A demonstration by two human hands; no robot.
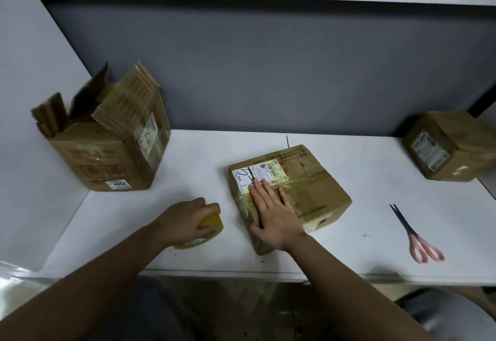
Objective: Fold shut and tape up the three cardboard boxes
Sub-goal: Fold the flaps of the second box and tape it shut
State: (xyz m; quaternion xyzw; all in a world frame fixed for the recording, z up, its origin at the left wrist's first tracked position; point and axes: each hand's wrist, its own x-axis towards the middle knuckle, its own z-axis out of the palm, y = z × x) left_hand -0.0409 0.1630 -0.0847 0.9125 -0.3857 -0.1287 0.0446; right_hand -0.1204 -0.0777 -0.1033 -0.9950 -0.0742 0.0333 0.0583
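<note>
White and matte, the surface [188, 158] runs along a grey partition wall. Near its front edge sits a flat, closed cardboard box [308, 193], its long axis slanting from front left to back right, glossy tape across its labelled top. The right hand [271, 211] lies flat on it, fingers straight. The left hand [185, 219] curls over a yellowish tape roll [206, 230] beside it. A taller box [107, 152] stands far left, flaps up. A third, closed box [451, 147] sits far right; pink-handled scissors [416, 236] point away.

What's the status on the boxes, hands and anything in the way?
Left hand grips tape roll; right hand flat on middle box. Left box flaps open. Nothing blocking.
</note>
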